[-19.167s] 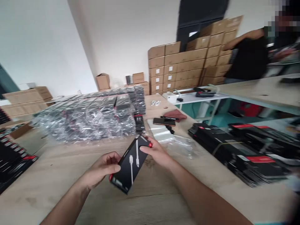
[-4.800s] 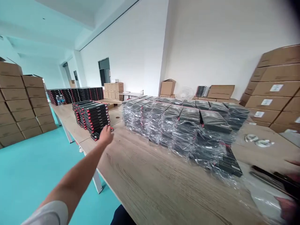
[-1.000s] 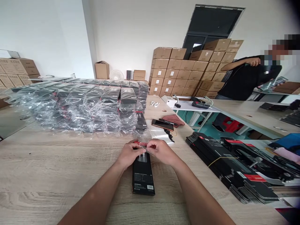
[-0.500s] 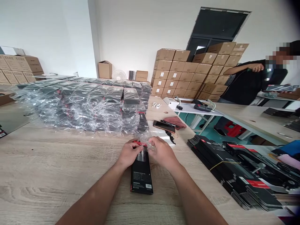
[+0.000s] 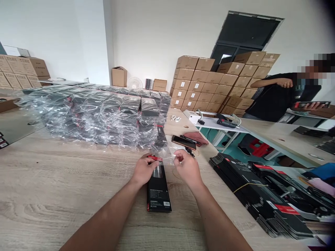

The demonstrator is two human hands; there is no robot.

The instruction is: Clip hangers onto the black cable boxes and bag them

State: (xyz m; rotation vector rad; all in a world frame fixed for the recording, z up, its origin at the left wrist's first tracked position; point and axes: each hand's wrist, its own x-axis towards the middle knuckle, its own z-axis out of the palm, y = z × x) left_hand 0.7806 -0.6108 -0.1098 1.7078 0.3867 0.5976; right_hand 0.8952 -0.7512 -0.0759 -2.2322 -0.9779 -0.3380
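A slim black box [image 5: 159, 191] with white print, a clear window and a red end lies flat on the table in front of me. My left hand [image 5: 142, 171] is closed on its far end, thumb on top near the red part. Clear plastic film [image 5: 166, 156] stretches from that end towards the right. Pinched between the fingers of my right hand [image 5: 187, 168] is the edge of this film, to the right of the box. Whether the film is a whole bag, I cannot tell.
Stacked black boxes in clear wrap [image 5: 104, 118] stand behind my hands. A phone [image 5: 183, 142] lies beside a reddish cloth [image 5: 196, 137]. Flat black cartons under a yellow band [image 5: 247, 184] are piled at the right. A person [image 5: 274, 94] holds a tool beyond another table.
My right hand has moved right, away from the box, drawing the film out sideways. My left hand stays on the box's far end. The person at the right has lowered the box they hold.
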